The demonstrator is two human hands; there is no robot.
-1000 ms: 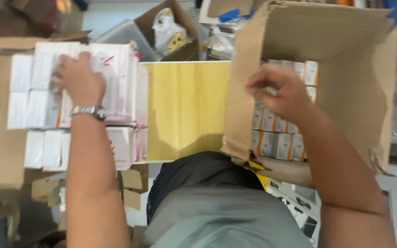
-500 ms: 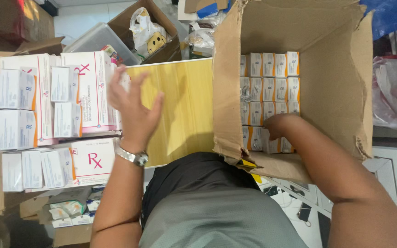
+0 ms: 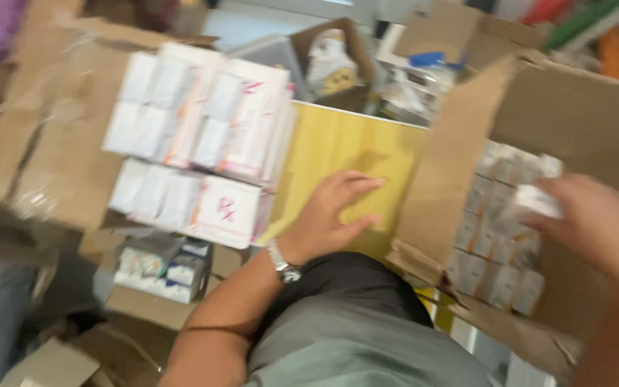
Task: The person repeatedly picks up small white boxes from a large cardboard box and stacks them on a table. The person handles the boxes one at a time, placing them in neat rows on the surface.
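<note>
My left hand point(image 3: 334, 215), a watch on its wrist, hovers with spread fingers over the yellow tabletop point(image 3: 331, 154) and holds nothing. It is between the stacks of white packs point(image 3: 202, 154) on the left and the open cardboard box point(image 3: 442, 186) on the right. Inside that carton my right hand point(image 3: 596, 226) is blurred, and its fingers seem closed around a small white box point(image 3: 539, 201). Rows of small white boxes point(image 3: 492, 269) fill the carton below that hand.
The white packs lie on a flattened brown carton point(image 3: 44, 150). A bundle of small boxes point(image 3: 159, 265) sits below them. Behind the table are a grey bin point(image 3: 270, 54) and an open carton with a bag point(image 3: 331, 61). My lap fills the bottom centre.
My left hand has left the white packs and moved right over the yellow table. My right hand has risen from deep in the carton, now with a small white box at its fingers.
</note>
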